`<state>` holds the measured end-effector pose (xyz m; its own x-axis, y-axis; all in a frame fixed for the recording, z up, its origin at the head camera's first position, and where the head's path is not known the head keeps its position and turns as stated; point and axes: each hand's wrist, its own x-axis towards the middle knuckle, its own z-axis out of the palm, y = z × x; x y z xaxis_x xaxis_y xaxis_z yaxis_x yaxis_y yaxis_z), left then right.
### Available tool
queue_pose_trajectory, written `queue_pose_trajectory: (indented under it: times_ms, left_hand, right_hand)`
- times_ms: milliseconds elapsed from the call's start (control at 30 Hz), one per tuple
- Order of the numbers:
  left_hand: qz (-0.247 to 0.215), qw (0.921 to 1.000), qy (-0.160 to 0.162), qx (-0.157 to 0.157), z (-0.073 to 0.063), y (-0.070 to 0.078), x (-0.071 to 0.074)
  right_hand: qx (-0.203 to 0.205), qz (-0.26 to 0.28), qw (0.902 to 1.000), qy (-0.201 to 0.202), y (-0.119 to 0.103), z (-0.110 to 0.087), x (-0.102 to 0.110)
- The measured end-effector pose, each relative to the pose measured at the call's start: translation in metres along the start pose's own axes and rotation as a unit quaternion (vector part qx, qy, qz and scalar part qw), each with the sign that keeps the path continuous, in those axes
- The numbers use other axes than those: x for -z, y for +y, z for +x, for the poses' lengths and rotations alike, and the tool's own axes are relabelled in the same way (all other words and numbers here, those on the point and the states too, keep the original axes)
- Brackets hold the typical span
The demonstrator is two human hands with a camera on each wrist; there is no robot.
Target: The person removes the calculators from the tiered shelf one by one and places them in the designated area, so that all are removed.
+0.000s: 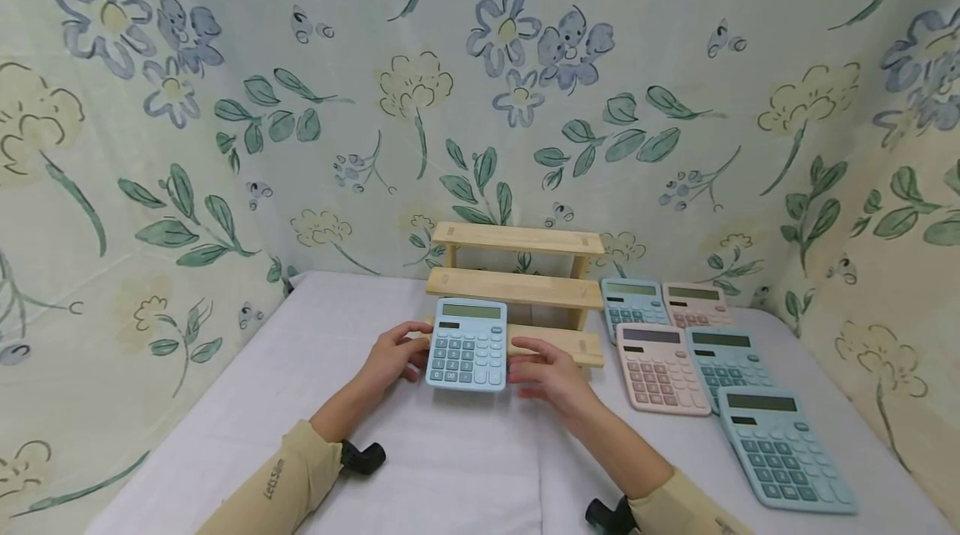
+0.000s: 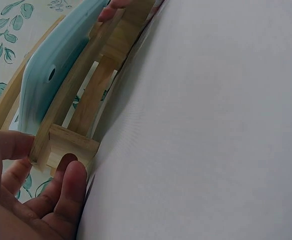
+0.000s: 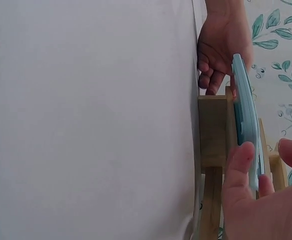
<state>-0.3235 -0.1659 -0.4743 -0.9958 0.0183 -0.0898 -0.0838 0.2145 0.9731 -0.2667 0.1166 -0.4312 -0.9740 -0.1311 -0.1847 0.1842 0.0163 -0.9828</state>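
A light blue calculator [image 1: 467, 343] leans back on the lowest step of a wooden three-tier stand [image 1: 558, 343], its keys and display facing me. My left hand [image 1: 393, 356] is at its left side; in the left wrist view, one extended finger [image 2: 16, 145] reaches the calculator's lower corner and the step's end, with other fingers loosely bent below. On the other side, my right hand [image 1: 551, 377] has its fingers spread beside the calculator's right edge. The right wrist view shows fingertips [image 3: 243, 152] right at that edge, and the palm is not wrapped around it.
On the right of the white-covered table [image 1: 480, 468] lie several more calculators, among them a pink one [image 1: 663, 372] and a blue one [image 1: 783, 452] nearest me, some overlapping. A floral cloth [image 1: 360, 118] hangs behind the stand and along both sides.
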Motion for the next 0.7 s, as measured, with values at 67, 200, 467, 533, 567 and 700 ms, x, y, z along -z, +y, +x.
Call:
queue_pose_trajectory:
  times_ms: [67, 200, 467, 533, 567, 700]
  left_hand:
    - [0.000, 1.0000, 0.000, -0.003, 0.000, -0.001, 0.000]
    - [0.000, 1.0000, -0.001, -0.006, 0.000, -0.001, 0.001]
    - [0.001, 1.0000, 0.003, -0.005, 0.001, -0.001, 0.000]
    - [0.001, 1.0000, 0.003, -0.005, 0.001, -0.001, 0.000]
    - [0.002, 1.0000, 0.002, -0.005, 0.001, -0.001, 0.000]
    - [0.001, 1.0000, 0.002, -0.004, 0.001, -0.001, 0.000]
  right_hand:
    - [-0.003, -0.001, 1.0000, -0.006, 0.000, 0.002, -0.003]
    - [-0.008, 0.000, 0.9999, -0.007, 0.001, 0.003, -0.009]
    - [0.002, 0.007, 0.9997, -0.023, 0.004, 0.005, -0.017]
    - [0.000, 0.010, 0.9997, -0.024, 0.005, 0.006, -0.018]
    - [-0.001, 0.011, 0.9997, -0.024, 0.005, 0.006, -0.019]
    - [-0.004, 0.011, 0.9996, -0.026, 0.006, 0.006, -0.020]
